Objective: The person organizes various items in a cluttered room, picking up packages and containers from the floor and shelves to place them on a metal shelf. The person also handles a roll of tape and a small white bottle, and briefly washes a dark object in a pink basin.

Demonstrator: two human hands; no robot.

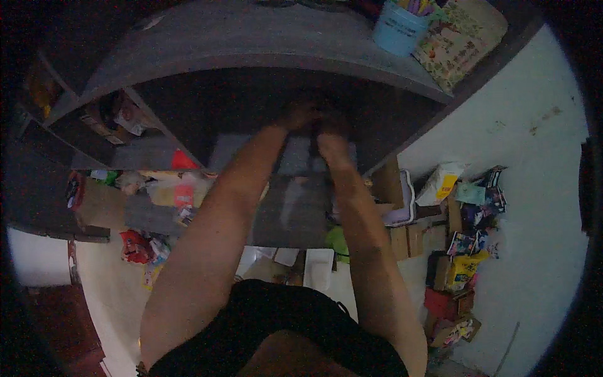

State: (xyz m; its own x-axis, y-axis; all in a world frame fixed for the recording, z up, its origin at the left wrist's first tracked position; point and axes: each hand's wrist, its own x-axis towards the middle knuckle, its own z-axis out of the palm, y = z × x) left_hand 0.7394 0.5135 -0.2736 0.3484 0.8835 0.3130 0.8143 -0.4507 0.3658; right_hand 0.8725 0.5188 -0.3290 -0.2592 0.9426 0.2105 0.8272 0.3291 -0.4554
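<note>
Both hands reach side by side into the dark shelf [264,107] under the grey counter [251,38]; the left hand [298,116] and right hand [331,141] lie close together over a grey box-like thing [295,157] on the shelf board, but shadow hides the fingers, so their grip cannot be told. On the counter's far edge stands a light blue cup [399,28] beside a patterned packet [461,41]

Both bare forearms stretched forward, left hand [300,115] beside right hand [331,135]
</note>
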